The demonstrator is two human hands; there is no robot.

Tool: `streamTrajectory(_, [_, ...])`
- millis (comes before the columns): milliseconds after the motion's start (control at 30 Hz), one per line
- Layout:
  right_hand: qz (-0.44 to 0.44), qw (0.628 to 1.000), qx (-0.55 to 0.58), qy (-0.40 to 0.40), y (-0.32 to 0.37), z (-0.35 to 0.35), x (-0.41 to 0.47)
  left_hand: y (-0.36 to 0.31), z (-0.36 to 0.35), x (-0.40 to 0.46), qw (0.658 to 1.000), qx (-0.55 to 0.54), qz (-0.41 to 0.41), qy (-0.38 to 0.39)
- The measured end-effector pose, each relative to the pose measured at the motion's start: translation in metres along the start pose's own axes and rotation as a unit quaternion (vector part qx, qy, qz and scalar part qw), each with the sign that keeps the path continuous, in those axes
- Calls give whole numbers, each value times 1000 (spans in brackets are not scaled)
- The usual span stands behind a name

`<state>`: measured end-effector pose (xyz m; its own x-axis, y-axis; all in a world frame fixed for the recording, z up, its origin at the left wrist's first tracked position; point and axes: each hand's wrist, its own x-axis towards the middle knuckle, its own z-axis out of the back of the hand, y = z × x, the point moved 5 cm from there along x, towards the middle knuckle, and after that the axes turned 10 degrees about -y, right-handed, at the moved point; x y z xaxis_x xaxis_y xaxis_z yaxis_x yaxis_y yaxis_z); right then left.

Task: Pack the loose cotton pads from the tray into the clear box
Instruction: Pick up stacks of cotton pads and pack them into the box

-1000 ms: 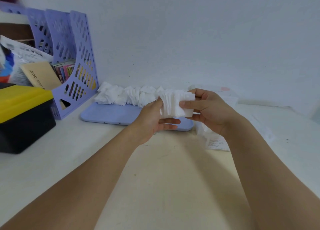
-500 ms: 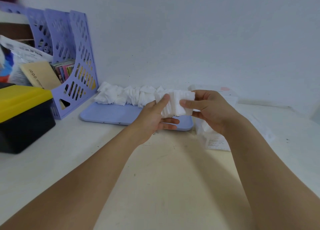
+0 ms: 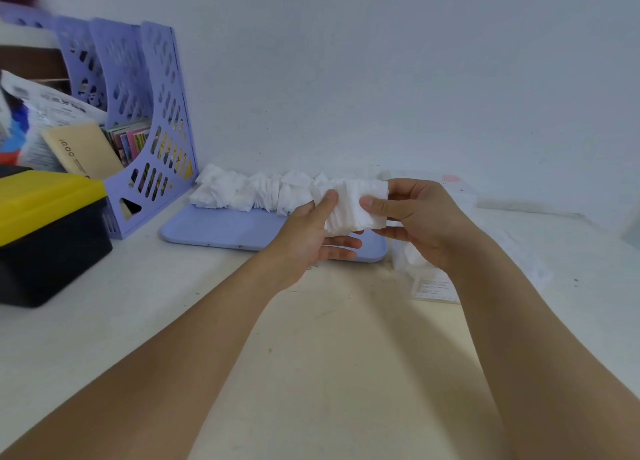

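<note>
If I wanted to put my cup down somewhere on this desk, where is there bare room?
The widest bare patch is the table in front, between the black bin with yellow lid and the forearms. The front half of the blue tray is bare too. It is crowded at the tray's back edge, lined with cotton pads, and around both hands holding a stack of pads.

One head-worn wide-angle view looks forward and down along both forearms onto the worktop [image 3: 104, 321], facing the wall [image 3: 381, 78] behind it. It sits close: the forearms fill the lower frame, the tray [image 3: 214, 227] lies mid-frame, and the file rack [image 3: 162, 113] bends at the left edge.
</note>
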<state>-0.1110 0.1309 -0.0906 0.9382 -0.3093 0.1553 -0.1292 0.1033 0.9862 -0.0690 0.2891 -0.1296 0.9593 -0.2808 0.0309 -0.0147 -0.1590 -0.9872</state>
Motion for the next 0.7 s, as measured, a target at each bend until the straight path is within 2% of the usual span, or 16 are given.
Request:
streamTrajectory(233, [93,994,-11,-61,9,-3,0,2,2,0,995,-72,40,-53])
streamTrajectory(400, [110,993,-15,-46,10,-5,0,3,2,0,994,-69,53,-64])
streamTrajectory(500, [99,995,-4,-30,9,-5,1,2,2,0,994,-73,54,-62])
streamTrajectory(700, [16,997,72,-12,4,-1,3,2,5,2,995,-62,40,-60])
